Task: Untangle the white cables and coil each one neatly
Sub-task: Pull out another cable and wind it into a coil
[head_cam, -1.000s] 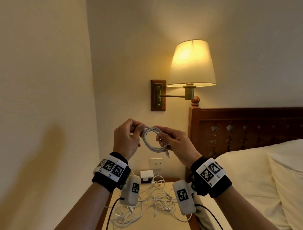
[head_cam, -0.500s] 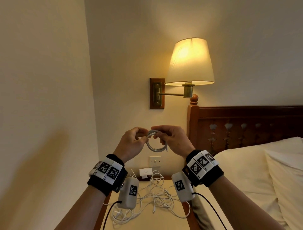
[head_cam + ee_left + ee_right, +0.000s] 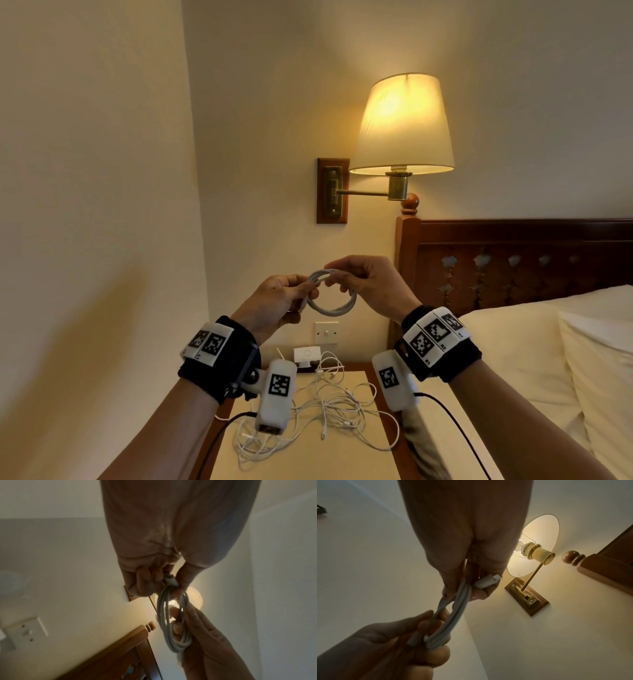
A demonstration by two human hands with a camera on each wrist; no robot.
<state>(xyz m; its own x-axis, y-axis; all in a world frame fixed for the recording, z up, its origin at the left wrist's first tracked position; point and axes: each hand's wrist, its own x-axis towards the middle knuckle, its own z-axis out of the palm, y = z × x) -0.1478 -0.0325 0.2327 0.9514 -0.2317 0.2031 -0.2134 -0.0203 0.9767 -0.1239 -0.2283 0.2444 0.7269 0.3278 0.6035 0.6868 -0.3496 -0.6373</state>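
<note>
Hanging in the air between both hands, the coiled cable [image 3: 331, 297] sits at chest height in front of the wall, well above the counter [image 3: 329, 455]. It is a small ring of several turns lying side by side, held up where the person can watch the turns and keep them from springing apart. In the head view the ring faces the camera nearly flat, tipped back a little at the top, so its axis runs roughly toward the wall; it is close to round, a little wider than tall.

The left hand [image 3: 274, 305] pinches the ring's left side, its fingers [image 3: 149, 580] curled and its thumb pressing the bundle and a white plug [image 3: 170, 580] against them, which probably pins that end. The right hand [image 3: 371, 287] grips the ring's top and right side, its fingers [image 3: 479, 592] curled round the strands, with the other plug [image 3: 488, 581] lying across them and pointing away from the coil. That loose end most likely remains to be tucked in.

Below on the counter, the tangled cables [image 3: 325, 407] sprawl in loose loops, so most of the job seems to lie ahead. A charger block [image 3: 307, 354] stands at the counter's back edge beneath a wall switch [image 3: 326, 332]. A lit lamp [image 3: 402, 123] hangs above, and the headboard [image 3: 513, 260] and pillow [image 3: 534, 353] lie to the right.
</note>
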